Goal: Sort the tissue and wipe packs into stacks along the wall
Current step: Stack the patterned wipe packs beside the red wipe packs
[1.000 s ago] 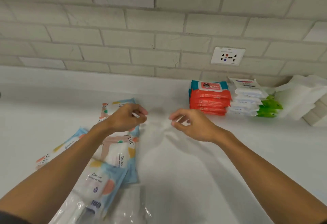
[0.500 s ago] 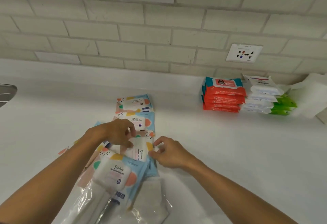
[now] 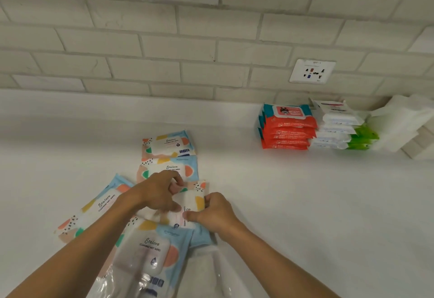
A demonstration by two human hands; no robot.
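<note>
Several pastel-patterned wet wipe packs lie loose on the white counter in front of me. My left hand and my right hand both grip one of these packs from its two sides, slightly lifted over the pile. Two more packs lie beyond it, another to the left, and one under clear plastic wrap nearest me. Against the wall stand a stack of red wipe packs and a stack of white and green packs.
A pile of white folded tissues leans at the far right by the wall. A power socket sits on the white brick wall. Clear plastic wrap spreads near the front edge.
Both hands came down from mid-air onto the pile and closed on one patterned pack. The view shifted closer to the pile.
</note>
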